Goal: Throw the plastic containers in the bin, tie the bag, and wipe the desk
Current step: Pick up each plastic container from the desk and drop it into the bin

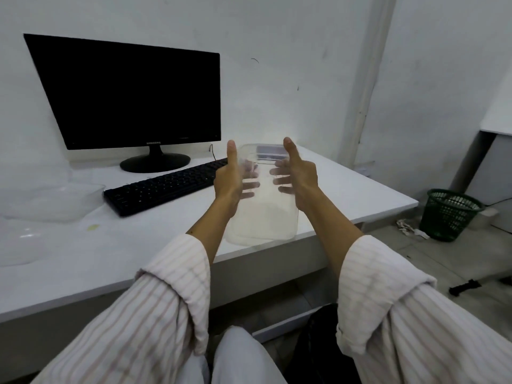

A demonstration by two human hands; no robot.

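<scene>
The white tabletop [116, 245] fills the left and middle of the view and carries a dark monitor [130, 95] at the back, with a black keyboard [163, 187] lying slantwise in front of it. To the far right, on the tiled floor beside another piece of furniture, stands a green mesh bin [450, 214], well apart from the person; scraps of paper lie on the floor just beside it.

On the left end of the tabletop sit further clear plastic containers [52, 200], not yet picked up, beside a small yellowish smear.

The clear container [261, 217] in hand is held up above the near right part of the tabletop, between the two hands. It looks thin-walled and empty, so I judge it very light, somewhat flexible and easy to dent if squeezed, and its smooth sides may be slippery. Holding it by the two opposite long sides, as here, seems the safe place; the rim would probably be stiffer than the middle of the wall.

The left hand [230, 184] presses one side with its thumb pointing up and its fingers wrapping behind, seen through the plastic. The right hand [300, 178] mirrors it on the other side. Each grip is clamped on the container, fingers curled round its wall.
</scene>
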